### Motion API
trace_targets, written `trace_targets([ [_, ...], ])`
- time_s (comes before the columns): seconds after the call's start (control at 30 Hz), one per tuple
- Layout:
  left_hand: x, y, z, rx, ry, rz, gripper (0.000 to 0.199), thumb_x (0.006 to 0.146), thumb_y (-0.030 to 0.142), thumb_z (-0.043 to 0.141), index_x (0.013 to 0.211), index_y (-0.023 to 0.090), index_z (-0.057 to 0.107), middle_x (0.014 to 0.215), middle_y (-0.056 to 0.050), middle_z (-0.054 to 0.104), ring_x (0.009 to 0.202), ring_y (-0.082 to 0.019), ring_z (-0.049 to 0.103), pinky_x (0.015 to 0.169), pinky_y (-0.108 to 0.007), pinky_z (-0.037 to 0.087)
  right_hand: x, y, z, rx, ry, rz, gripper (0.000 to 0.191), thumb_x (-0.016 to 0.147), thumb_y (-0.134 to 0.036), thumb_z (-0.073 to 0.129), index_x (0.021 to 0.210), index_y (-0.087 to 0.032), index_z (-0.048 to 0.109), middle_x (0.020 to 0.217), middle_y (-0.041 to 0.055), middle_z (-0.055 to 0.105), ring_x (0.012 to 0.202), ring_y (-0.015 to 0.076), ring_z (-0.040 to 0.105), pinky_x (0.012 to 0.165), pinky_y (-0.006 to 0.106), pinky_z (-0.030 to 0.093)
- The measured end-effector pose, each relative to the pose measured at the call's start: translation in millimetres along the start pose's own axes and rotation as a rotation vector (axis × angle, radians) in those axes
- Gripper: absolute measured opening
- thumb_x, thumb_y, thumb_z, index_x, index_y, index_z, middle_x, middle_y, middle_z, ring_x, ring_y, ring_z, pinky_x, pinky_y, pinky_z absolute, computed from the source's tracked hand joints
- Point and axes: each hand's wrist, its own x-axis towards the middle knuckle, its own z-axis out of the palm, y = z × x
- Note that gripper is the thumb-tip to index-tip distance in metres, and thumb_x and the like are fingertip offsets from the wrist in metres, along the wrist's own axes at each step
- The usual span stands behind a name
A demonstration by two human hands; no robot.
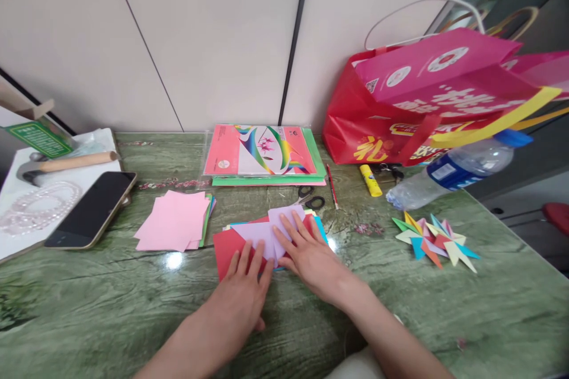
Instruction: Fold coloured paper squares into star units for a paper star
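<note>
A partly folded lilac paper (256, 232) lies on a stack of red and other coloured sheets (225, 249) in front of me. My left hand (243, 284) rests on its lower left part, fingers spread, fingertips on the lilac and red paper. My right hand (313, 257) lies flat with fingers apart over the paper's right side, covering part of it. Left of the stack is a pile of pink square sheets (173, 222). Black-handled scissors (311, 198) lie just behind the stack, beside a red pencil (332, 186).
A packet of coloured paper (262, 151) lies at the back. To the right are a red gift bag (377, 124), yellow glue stick (370, 180), plastic bottle (453, 172) and folded paper stars (435, 240). A phone (92, 210), bead strands (40, 207) and hammer (75, 163) are at left.
</note>
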Motion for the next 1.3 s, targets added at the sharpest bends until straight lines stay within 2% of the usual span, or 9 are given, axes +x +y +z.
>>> trace_targets([
  [0.13, 1.2, -5.9, 2.5, 0.011, -0.028, 0.025, 0.085, 0.061, 0.013, 0.070, 0.134, 0.016, 0.026, 0.143, -0.014, 0.013, 0.129, -0.034, 0.008, 0.104, -0.052, 0.016, 3.3, -1.6, -1.1, 0.009, 0.006, -0.015, 0.053, 0.088, -0.040, 0.037, 0.134, -0.013, 0.031, 0.142, 0.0153, 0.019, 0.132, 0.0263, 0.012, 0.105, 0.049, 0.018],
  [0.23, 3.0, -8.5, 7.6, 0.023, -0.014, 0.045, 0.083, 0.062, 0.014, 0.068, 0.134, 0.015, 0.027, 0.142, -0.015, 0.013, 0.131, -0.030, 0.008, 0.105, -0.049, 0.015, 5.1, -4.2, -4.0, 0.007, -0.047, 0.009, 0.053, 0.087, -0.036, 0.041, 0.135, -0.015, 0.029, 0.143, 0.0144, 0.017, 0.132, 0.0285, 0.011, 0.104, 0.051, 0.021],
  [0.5, -1.2, -13.0, 4.3, -0.026, -0.016, 0.075, 0.080, 0.064, 0.013, 0.066, 0.134, 0.016, 0.027, 0.143, -0.015, 0.008, 0.131, -0.027, 0.008, 0.106, -0.044, 0.016, 5.9, -6.8, -2.0, -0.015, -0.059, 0.071, 0.053, 0.088, -0.040, 0.037, 0.136, -0.024, 0.024, 0.145, 0.0075, 0.014, 0.131, 0.0362, 0.000, 0.099, 0.063, 0.011],
  [0.67, 0.1, -15.9, 6.8, -0.101, 0.012, 0.084, 0.080, 0.062, 0.011, 0.066, 0.134, 0.015, 0.029, 0.143, -0.016, 0.008, 0.132, -0.027, 0.006, 0.107, -0.043, 0.013, 6.4, -6.8, 0.1, -0.032, -0.057, 0.084, 0.054, 0.087, -0.042, 0.035, 0.137, -0.023, 0.023, 0.146, 0.0075, 0.013, 0.131, 0.0369, 0.000, 0.099, 0.063, 0.011],
  [0.77, 0.6, -15.5, 6.2, -0.113, -0.007, 0.083, 0.082, 0.062, 0.009, 0.066, 0.134, 0.014, 0.029, 0.143, -0.016, 0.007, 0.132, -0.026, 0.005, 0.107, -0.042, 0.010, 5.9, -5.4, 3.7, -0.029, -0.038, 0.081, 0.054, 0.088, -0.045, 0.033, 0.137, -0.025, 0.022, 0.146, 0.0066, 0.013, 0.131, 0.0366, 0.001, 0.100, 0.063, 0.011],
  [0.9, 0.3, -13.4, 3.8, -0.083, -0.035, 0.068, 0.086, 0.061, 0.007, 0.066, 0.135, 0.014, 0.024, 0.143, -0.015, 0.008, 0.132, -0.026, 0.006, 0.107, -0.044, 0.013, 5.0, -4.0, 7.8, -0.024, -0.010, 0.079, 0.057, 0.087, -0.049, 0.030, 0.137, -0.025, 0.020, 0.146, 0.0063, 0.011, 0.132, 0.0361, 0.001, 0.100, 0.062, 0.010],
  [1.17, 2.6, -19.1, 11.4, -0.059, 0.066, 0.114, 0.073, 0.067, 0.011, 0.062, 0.133, 0.016, 0.031, 0.143, -0.014, 0.013, 0.132, -0.028, 0.013, 0.105, -0.049, 0.015, 4.4, -6.1, 4.6, -0.031, -0.027, 0.087, 0.060, 0.085, -0.050, 0.035, 0.137, -0.024, 0.020, 0.146, 0.0078, 0.011, 0.132, 0.0348, -0.003, 0.100, 0.062, 0.010],
  [1.3, 1.3, -20.9, 6.9, -0.073, 0.041, 0.131, 0.071, 0.069, 0.014, 0.062, 0.133, 0.014, 0.032, 0.143, -0.015, 0.013, 0.132, -0.027, 0.010, 0.106, -0.047, 0.014, 3.0, -6.8, 1.6, -0.024, -0.047, 0.083, 0.059, 0.086, -0.046, 0.037, 0.138, -0.024, 0.018, 0.146, 0.0086, 0.010, 0.132, 0.0347, -0.003, 0.100, 0.062, 0.010],
])
